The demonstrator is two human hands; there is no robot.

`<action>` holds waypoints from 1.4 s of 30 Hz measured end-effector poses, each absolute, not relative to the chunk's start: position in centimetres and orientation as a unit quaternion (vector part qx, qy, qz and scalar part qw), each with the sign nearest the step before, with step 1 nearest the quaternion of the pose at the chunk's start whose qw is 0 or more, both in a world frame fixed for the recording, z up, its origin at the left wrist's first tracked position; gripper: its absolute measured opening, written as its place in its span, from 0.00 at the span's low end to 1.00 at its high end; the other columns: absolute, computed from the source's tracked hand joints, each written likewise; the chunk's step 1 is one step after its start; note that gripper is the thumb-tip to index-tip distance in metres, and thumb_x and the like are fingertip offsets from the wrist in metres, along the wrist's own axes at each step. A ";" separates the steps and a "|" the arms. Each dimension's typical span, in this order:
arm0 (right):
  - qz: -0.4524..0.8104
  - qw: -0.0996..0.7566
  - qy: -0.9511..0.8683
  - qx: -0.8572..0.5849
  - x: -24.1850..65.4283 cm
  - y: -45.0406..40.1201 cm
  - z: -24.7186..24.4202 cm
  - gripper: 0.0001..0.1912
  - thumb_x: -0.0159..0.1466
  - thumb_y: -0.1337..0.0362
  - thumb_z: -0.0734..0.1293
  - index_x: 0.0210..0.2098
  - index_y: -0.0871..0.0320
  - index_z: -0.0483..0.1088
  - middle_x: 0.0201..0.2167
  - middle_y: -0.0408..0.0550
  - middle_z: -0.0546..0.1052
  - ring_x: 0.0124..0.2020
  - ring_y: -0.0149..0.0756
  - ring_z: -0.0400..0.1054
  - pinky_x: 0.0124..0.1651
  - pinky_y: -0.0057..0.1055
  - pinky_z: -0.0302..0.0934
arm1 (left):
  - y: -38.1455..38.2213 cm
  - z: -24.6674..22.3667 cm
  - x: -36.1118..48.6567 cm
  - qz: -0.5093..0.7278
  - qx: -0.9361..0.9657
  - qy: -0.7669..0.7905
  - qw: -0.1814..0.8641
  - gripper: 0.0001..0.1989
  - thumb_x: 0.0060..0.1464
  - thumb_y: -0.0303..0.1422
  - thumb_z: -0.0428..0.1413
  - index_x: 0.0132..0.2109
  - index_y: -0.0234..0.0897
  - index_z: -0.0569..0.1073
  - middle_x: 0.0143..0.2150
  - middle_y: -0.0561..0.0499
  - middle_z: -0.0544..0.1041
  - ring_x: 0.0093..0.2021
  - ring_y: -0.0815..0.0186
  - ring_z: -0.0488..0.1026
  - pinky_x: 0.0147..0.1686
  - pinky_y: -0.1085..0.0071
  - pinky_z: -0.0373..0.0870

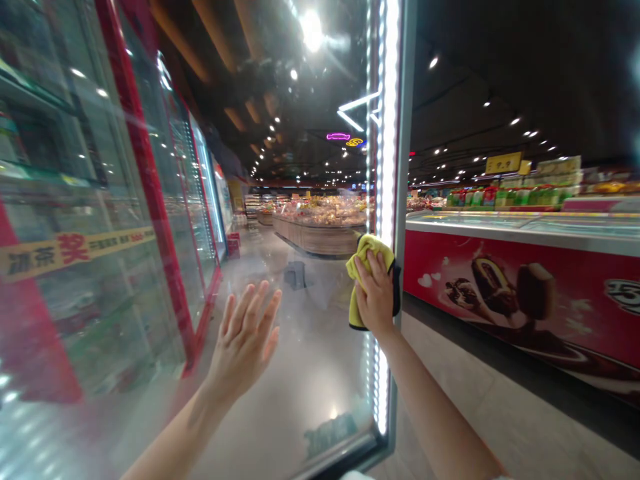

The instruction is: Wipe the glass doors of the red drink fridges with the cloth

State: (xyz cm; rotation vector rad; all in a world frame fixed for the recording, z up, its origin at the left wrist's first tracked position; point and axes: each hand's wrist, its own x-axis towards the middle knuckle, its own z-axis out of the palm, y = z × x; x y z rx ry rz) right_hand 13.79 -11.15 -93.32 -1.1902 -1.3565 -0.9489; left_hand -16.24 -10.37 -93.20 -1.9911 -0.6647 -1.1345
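Observation:
A glass door [310,347] with a bright LED strip [387,167] along its right edge stands in front of me. Against the glass near that strip, my right hand [375,290] presses a folded yellow cloth [357,313] with dark edging, its fingers bent over the fabric. My left hand [246,333] is raised at the centre-left with fingers spread and nothing in it, its palm towards the glass. Whether it touches the glass I cannot tell.
Red-framed glass coolers [150,180] line the left side. To the right stands a red ice cream freezer [500,293] with goods above it. A wooden-sided produce display [320,237] lies beyond the door.

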 end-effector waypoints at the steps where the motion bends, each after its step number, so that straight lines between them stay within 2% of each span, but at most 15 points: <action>1: -0.389 0.515 -0.578 -0.499 13.1 -11.3 -95.7 0.31 0.70 0.68 0.58 0.71 0.49 0.58 0.73 0.51 0.58 0.75 0.50 0.48 0.71 0.57 0.53 | -10.3 -93.3 -16.4 -0.441 -0.776 -0.259 0.370 0.43 0.60 0.31 0.58 0.76 0.47 0.45 0.77 0.45 0.52 0.76 0.54 0.48 0.75 0.49 0.44; 4: -0.383 0.510 -0.593 -0.491 11.9 -11.6 -102.7 0.34 0.70 0.69 0.59 0.74 0.47 0.51 0.74 0.51 0.55 0.75 0.51 0.48 0.69 0.55 0.59 | -10.2 -93.5 -17.1 -0.434 -0.777 -0.263 0.373 0.42 0.60 0.32 0.58 0.75 0.46 0.47 0.76 0.45 0.53 0.76 0.53 0.50 0.75 0.50 0.44; 6: -0.387 0.511 -0.592 -0.488 11.8 -11.6 -104.8 0.37 0.70 0.70 0.59 0.75 0.45 0.47 0.75 0.50 0.53 0.75 0.52 0.48 0.68 0.55 0.61 | -10.3 -93.4 -17.6 -0.425 -0.781 -0.261 0.375 0.42 0.61 0.32 0.57 0.75 0.46 0.47 0.76 0.45 0.55 0.75 0.54 0.51 0.75 0.51 0.45; 8: -0.389 0.521 -0.585 -0.486 11.9 -11.1 -103.8 0.38 0.70 0.70 0.59 0.75 0.44 0.45 0.75 0.50 0.52 0.75 0.53 0.47 0.68 0.57 0.60 | -10.4 -93.3 -17.9 -0.418 -0.788 -0.256 0.372 0.41 0.62 0.32 0.57 0.76 0.46 0.46 0.75 0.45 0.57 0.75 0.54 0.52 0.75 0.52 0.47; 12: -0.384 0.562 -0.563 -0.469 11.8 -9.9 -96.7 0.35 0.72 0.66 0.58 0.75 0.47 0.45 0.76 0.52 0.50 0.76 0.52 0.41 0.72 0.58 0.53 | -10.7 -93.6 -17.8 -0.418 -0.792 -0.261 0.360 0.41 0.63 0.33 0.56 0.76 0.47 0.45 0.74 0.44 0.59 0.75 0.55 0.53 0.74 0.51 0.47; 14: -0.379 0.575 -0.566 -0.453 11.4 -9.8 -94.9 0.34 0.73 0.63 0.58 0.75 0.48 0.45 0.76 0.51 0.49 0.77 0.52 0.40 0.72 0.59 0.51 | -10.7 -93.9 -17.5 -0.417 -0.793 -0.263 0.358 0.40 0.63 0.33 0.56 0.76 0.46 0.45 0.74 0.42 0.60 0.75 0.54 0.53 0.74 0.50 0.46; 18: -0.373 0.556 -0.605 -0.431 11.1 -10.8 -98.8 0.33 0.72 0.66 0.58 0.75 0.46 0.47 0.76 0.49 0.51 0.76 0.53 0.41 0.71 0.60 0.53 | -10.8 -94.4 -17.8 -0.412 -0.795 -0.265 0.357 0.40 0.63 0.33 0.56 0.76 0.45 0.46 0.73 0.42 0.61 0.75 0.54 0.52 0.74 0.50 0.47; 21: -0.375 0.560 -0.609 -0.418 11.5 -11.0 -101.9 0.34 0.70 0.71 0.60 0.72 0.43 0.55 0.73 0.47 0.58 0.74 0.51 0.49 0.69 0.56 0.58 | -10.9 -94.5 -18.9 -0.409 -0.797 -0.262 0.359 0.40 0.63 0.33 0.56 0.76 0.45 0.46 0.73 0.43 0.62 0.75 0.55 0.53 0.75 0.51 0.46; 24: -0.362 0.632 -0.545 -0.416 10.8 -10.1 -100.0 0.30 0.70 0.70 0.60 0.70 0.46 0.61 0.72 0.50 0.61 0.72 0.51 0.55 0.69 0.56 0.59 | -11.1 -94.6 -19.8 -0.409 -0.795 -0.266 0.361 0.40 0.63 0.33 0.56 0.76 0.46 0.46 0.73 0.44 0.62 0.75 0.55 0.53 0.75 0.51 0.45; 27: -0.344 0.666 -0.514 -0.417 7.8 -9.1 -96.3 0.28 0.71 0.69 0.57 0.69 0.50 0.63 0.73 0.52 0.59 0.74 0.51 0.51 0.70 0.56 0.57 | -11.1 -94.8 -19.9 -0.409 -0.789 -0.283 0.360 0.41 0.63 0.32 0.56 0.76 0.45 0.45 0.73 0.42 0.61 0.75 0.54 0.53 0.74 0.50 0.45; 30: -0.358 0.600 -0.589 -0.405 4.4 -9.2 -96.2 0.26 0.71 0.68 0.59 0.67 0.50 0.66 0.71 0.51 0.62 0.75 0.50 0.49 0.71 0.54 0.54 | -11.1 -95.2 -19.8 -0.407 -0.786 -0.288 0.366 0.41 0.63 0.32 0.56 0.76 0.44 0.45 0.73 0.41 0.62 0.75 0.54 0.53 0.74 0.49 0.46; 34: -0.402 0.487 -0.683 -0.368 4.1 -10.5 -100.4 0.23 0.70 0.68 0.62 0.63 0.46 0.70 0.65 0.47 0.72 0.72 0.47 0.55 0.75 0.53 0.44 | -11.1 -95.7 -21.0 -0.400 -0.784 -0.288 0.378 0.40 0.63 0.31 0.56 0.76 0.44 0.47 0.73 0.42 0.62 0.75 0.55 0.53 0.74 0.50 0.46; 37: -0.399 0.550 -0.619 -0.394 5.7 -10.1 -100.5 0.24 0.71 0.69 0.61 0.64 0.47 0.70 0.66 0.49 0.71 0.73 0.49 0.53 0.74 0.55 0.46 | -11.1 -96.0 -22.8 -0.392 -0.782 -0.292 0.386 0.40 0.62 0.31 0.56 0.75 0.44 0.47 0.73 0.43 0.62 0.75 0.55 0.52 0.75 0.50 0.45; 40: -0.367 0.632 -0.516 -0.447 4.9 -8.7 -96.9 0.25 0.73 0.67 0.58 0.67 0.49 0.65 0.70 0.53 0.64 0.74 0.53 0.48 0.71 0.59 0.51 | -11.2 -96.4 -24.0 -0.386 -0.778 -0.312 0.385 0.40 0.62 0.30 0.56 0.76 0.45 0.46 0.74 0.44 0.60 0.75 0.55 0.52 0.74 0.49 0.45; 42: -0.370 0.622 -0.512 -0.463 2.9 -8.1 -94.8 0.25 0.73 0.66 0.58 0.68 0.48 0.65 0.71 0.52 0.63 0.75 0.54 0.48 0.71 0.60 0.50 | -11.2 -96.6 -24.2 -0.382 -0.777 -0.322 0.383 0.41 0.62 0.30 0.56 0.76 0.46 0.45 0.74 0.44 0.59 0.75 0.54 0.51 0.74 0.49 0.46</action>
